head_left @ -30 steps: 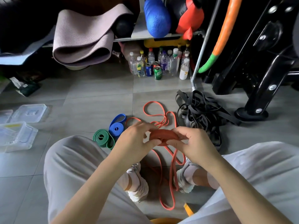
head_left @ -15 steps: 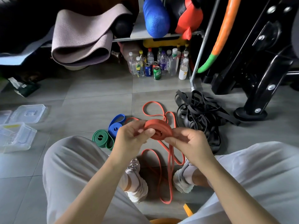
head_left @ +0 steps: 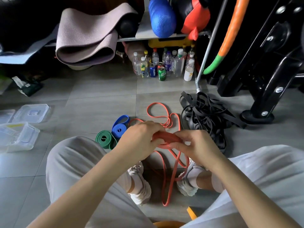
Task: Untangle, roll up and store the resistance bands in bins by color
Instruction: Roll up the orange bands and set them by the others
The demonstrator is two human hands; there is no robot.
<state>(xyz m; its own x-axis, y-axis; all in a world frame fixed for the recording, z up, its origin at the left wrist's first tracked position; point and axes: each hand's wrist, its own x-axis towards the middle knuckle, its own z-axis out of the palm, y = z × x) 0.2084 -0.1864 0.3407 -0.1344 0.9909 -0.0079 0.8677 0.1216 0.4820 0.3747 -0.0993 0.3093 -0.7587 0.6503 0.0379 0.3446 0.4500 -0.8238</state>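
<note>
Hands: left hand (head_left: 139, 139) and right hand (head_left: 197, 147) are close together between the knees, and both pinch the same coil.
Red band (head_left: 166, 139): one, flat matte rubber. Part of it is wound into a flattened coil in the fingers, and the rest trails in thin loops over the grey tile floor (head_left: 98, 104).
Rolled bands: two, a green roll (head_left: 104, 139) and a blue roll (head_left: 119, 128). Both are tight flat spirals, touching each other, just left of the left hand.
Clear bins (head_left: 18, 137): two plainly seen, rigid transparent plastic, far left, well apart from the bands.
Black bands (head_left: 207, 116): one tangled heap of flat strips beyond the right hand; the number of strips cannot be told.

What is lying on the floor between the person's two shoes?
The head view shows loose strands of the red band between the left shoe and right shoe.
</note>
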